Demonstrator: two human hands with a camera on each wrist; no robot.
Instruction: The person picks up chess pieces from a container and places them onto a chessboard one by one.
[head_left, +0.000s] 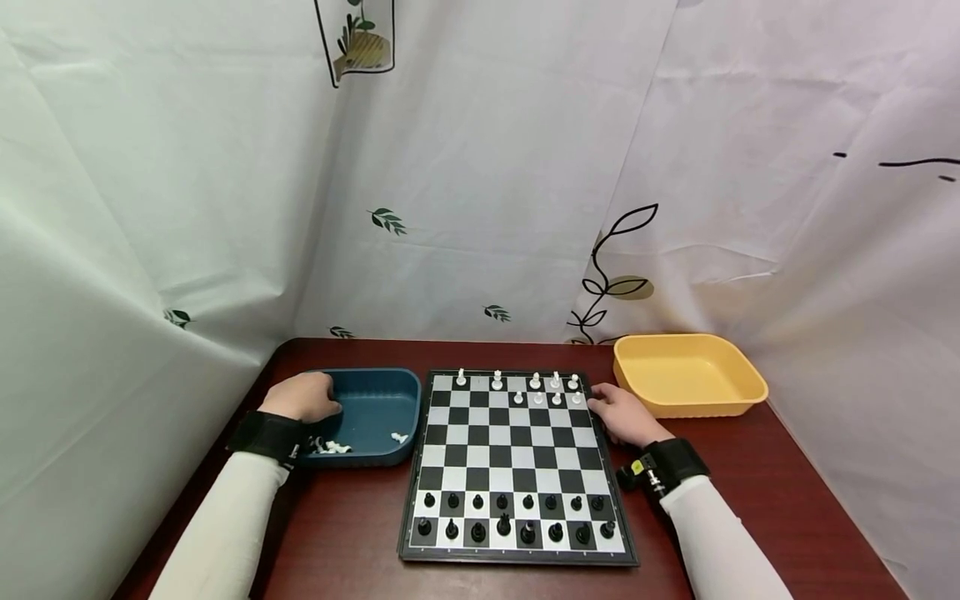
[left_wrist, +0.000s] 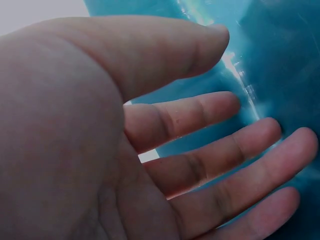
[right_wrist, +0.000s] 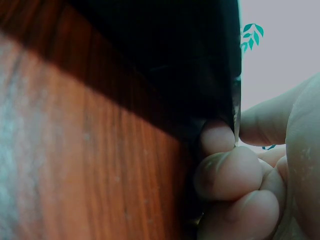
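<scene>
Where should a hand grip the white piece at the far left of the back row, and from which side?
Pinch the white piece by its narrow upper part, coming straight down from above. It stands upright on the chessboard with free squares on both sides, so fingers fit either side. Its exact type is too small to tell.

A flat, square, black-and-white chequered chessboard with a dark rim [head_left: 517, 454] is laid on the red-brown wooden table, between two trays. Small black chess pieces [head_left: 513, 517] are stood upright in two full rows along its near edge, while small white chess pieces [head_left: 536, 387] are gathered on the two far rows, mostly toward the right corner. A rectangular dark blue plastic tray [head_left: 375, 400] is set just beside the board's left edge; a few small white pieces [head_left: 333, 447] are seen lying loose in its near part.
</scene>
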